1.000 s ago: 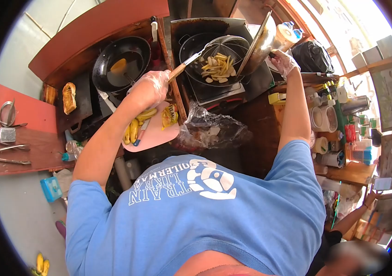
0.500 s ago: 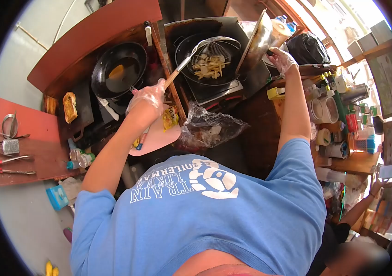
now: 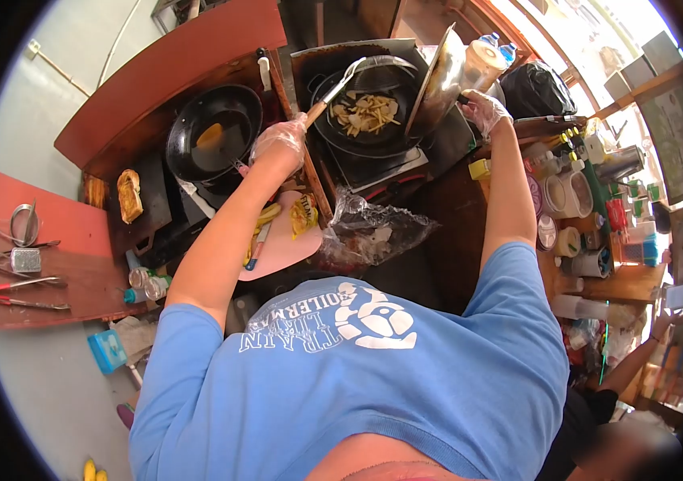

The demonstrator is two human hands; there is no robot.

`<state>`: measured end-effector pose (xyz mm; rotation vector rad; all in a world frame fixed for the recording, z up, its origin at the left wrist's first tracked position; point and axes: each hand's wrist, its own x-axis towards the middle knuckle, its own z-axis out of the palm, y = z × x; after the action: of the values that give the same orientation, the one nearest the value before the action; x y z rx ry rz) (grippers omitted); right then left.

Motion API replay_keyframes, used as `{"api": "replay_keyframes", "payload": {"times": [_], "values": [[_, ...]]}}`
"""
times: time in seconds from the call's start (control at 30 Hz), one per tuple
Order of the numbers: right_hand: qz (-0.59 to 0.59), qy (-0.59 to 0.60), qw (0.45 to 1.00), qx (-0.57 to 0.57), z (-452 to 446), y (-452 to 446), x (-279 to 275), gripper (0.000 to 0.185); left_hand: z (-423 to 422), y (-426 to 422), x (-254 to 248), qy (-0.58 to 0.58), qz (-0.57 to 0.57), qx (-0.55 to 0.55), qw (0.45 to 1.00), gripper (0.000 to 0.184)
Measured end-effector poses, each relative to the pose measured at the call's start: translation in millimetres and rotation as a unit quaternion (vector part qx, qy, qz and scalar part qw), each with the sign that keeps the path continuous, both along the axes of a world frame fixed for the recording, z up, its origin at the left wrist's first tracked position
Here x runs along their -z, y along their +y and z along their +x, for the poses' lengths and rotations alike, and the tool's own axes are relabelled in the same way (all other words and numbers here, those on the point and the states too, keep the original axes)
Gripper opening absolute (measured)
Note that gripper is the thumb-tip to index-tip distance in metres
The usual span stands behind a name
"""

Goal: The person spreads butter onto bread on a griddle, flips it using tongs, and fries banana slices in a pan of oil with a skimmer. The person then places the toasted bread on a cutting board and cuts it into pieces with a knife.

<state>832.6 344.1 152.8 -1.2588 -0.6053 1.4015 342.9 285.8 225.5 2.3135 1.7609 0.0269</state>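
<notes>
My left hand, in a clear plastic glove, is closed on the wooden handle of a wire strainer. The strainer's mesh is over the far part of a dark wok. Pale and yellowish cut pieces lie in the wok. At the wok's right side, my right hand, also gloved, grips the knob of a round metal lid, which is tilted nearly upright. Below my left forearm, a pink cutting board bears bananas, a knife and a yellow packet.
Left of the wok are a second pan with oil and a yellow piece, and toasted bread on a griddle. Clear plastic wrap lies in front. Tongs rest at far left. Containers and a person's arm are at right.
The strainer has moved back from over the pieces, leaving more of them in view. My left hand has shifted slightly right since the last frame. The lid remains in my right hand.
</notes>
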Motion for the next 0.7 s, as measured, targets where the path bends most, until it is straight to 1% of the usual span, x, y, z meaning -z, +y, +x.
{"api": "replay_keyframes", "payload": {"times": [0.03, 0.1, 0.13, 0.17, 0.2, 0.23, 0.27, 0.3, 0.4, 0.43, 0.47, 0.5, 0.6, 0.67, 0.7], "values": [[-0.004, 0.004, 1.000, -0.007, 2.2, 3.1, 0.6, 0.022, 1.2, 1.5, 0.6, 0.026, -0.021, 0.010, 0.999, 0.038], [0.008, -0.007, 1.000, -0.002, 2.8, 5.2, 1.4, 0.023, -13.4, 0.2, 6.7, 0.013, -0.015, 0.015, 1.000, 0.039], [0.017, -0.014, 1.000, 0.006, -0.7, 1.7, 0.8, 0.023, -17.1, -6.7, -1.2, 0.005, -0.012, 0.022, 1.000, 0.039], [0.003, -0.015, 1.000, 0.002, -0.5, -2.0, -3.2, 0.024, -19.5, -10.9, -10.4, 0.030, -0.022, 0.024, 0.999, 0.040], [0.003, -0.012, 1.000, 0.002, 1.3, -0.6, -0.1, 0.024, -23.6, -9.5, -7.4, 0.033, -0.023, 0.023, 0.999, 0.040], [0.002, -0.008, 1.000, -0.010, 4.3, 0.3, 1.7, 0.024, -29.9, -7.5, -1.3, 0.013, -0.003, 0.011, 1.000, 0.033], [0.000, -0.004, 1.000, -0.021, 7.4, 0.0, 4.0, 0.024, -32.5, -5.9, 3.1, -0.008, 0.017, -0.002, 1.000, 0.038], [-0.010, -0.006, 1.000, -0.011, 5.9, -2.1, 2.8, 0.023, -30.5, -3.0, 3.3, 0.015, 0.003, -0.032, 0.999, 0.034], [0.000, -0.014, 1.000, 0.001, 0.0, -3.9, 3.6, 0.024, -28.6, -9.1, 3.4, 0.011, 0.002, -0.039, 0.999, 0.031], [0.001, 0.004, 1.000, -0.003, 1.0, -2.7, 4.3, 0.025, -28.3, -11.7, 1.2, 0.011, 0.002, -0.039, 0.999, 0.031], [0.002, 0.004, 1.000, -0.004, 3.1, -1.9, 4.0, 0.025, -28.6, -14.4, -1.6, 0.003, -0.033, -0.023, 0.999, 0.035], [-0.001, -0.002, 1.000, -0.008, 0.2, -3.2, -2.5, 0.025, -29.0, -19.2, -7.0, -0.006, -0.068, -0.008, 0.998, 0.049], [-0.004, -0.003, 1.000, -0.014, 0.0, 1.5, -5.1, 0.025, -30.6, -42.1, -31.0, -0.020, -0.059, -0.016, 0.998, 0.050], [-0.002, 0.005, 1.000, -0.012, 1.9, 5.0, -2.5, 0.025, -38.6, -50.7, -16.9, -0.031, -0.048, -0.029, 0.998, 0.051], [-0.003, 0.004, 1.000, 0.011, 0.3, 5.3, -4.1, 0.023, -41.4, -52.3, -11.0, -0.042, -0.036, -0.039, 0.998, 0.051]]}}
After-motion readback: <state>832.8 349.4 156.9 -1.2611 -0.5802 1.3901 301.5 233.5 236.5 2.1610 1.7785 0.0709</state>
